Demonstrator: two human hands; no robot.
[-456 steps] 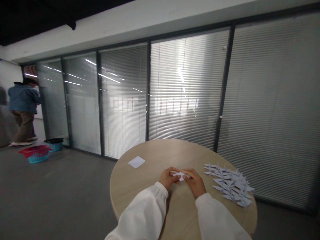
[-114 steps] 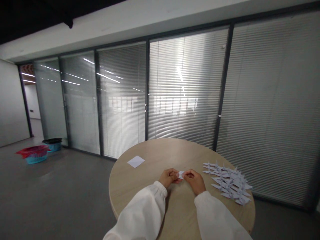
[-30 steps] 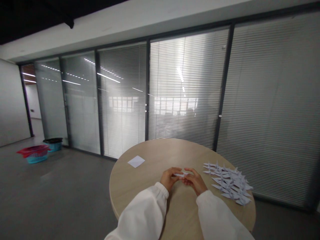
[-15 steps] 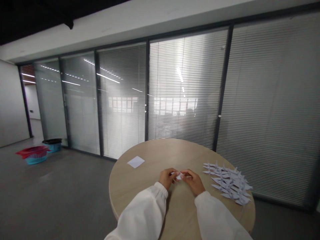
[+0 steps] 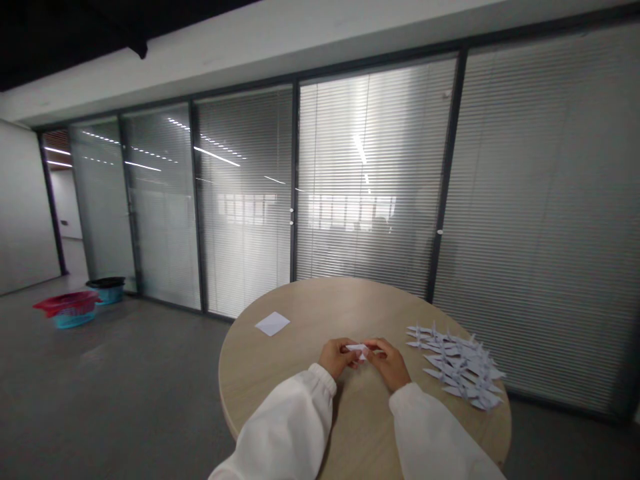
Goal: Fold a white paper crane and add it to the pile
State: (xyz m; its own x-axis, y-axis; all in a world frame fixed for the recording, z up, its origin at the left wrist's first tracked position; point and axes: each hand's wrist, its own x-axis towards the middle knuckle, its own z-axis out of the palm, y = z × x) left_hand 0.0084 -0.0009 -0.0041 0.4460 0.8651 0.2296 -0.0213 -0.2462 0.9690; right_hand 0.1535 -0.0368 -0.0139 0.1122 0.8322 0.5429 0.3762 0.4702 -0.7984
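A small folded piece of white paper (image 5: 357, 347) is held between my two hands, above the middle of the round wooden table (image 5: 320, 300). My left hand (image 5: 338, 357) pinches its left side, and my right hand (image 5: 384, 360) grips the right side with thumb and fingers. The fingertips of both hands nearly meet and partly cover the paper. To the left lies a flat white paper square (image 5: 273, 324). Several folded paper figures with pointed ends (image 5: 463, 367) are grouped at the table's right side.
Behind the table stands a glass partition with blinds (image 5: 370, 167). On the floor at the far left are a bin with a red liner (image 5: 70, 308) and a bin with a black liner (image 5: 107, 291).
The small paper between my fingers has turned and now shows a longer, flatter edge. My fingers have shifted slightly around it; both arms stay in place.
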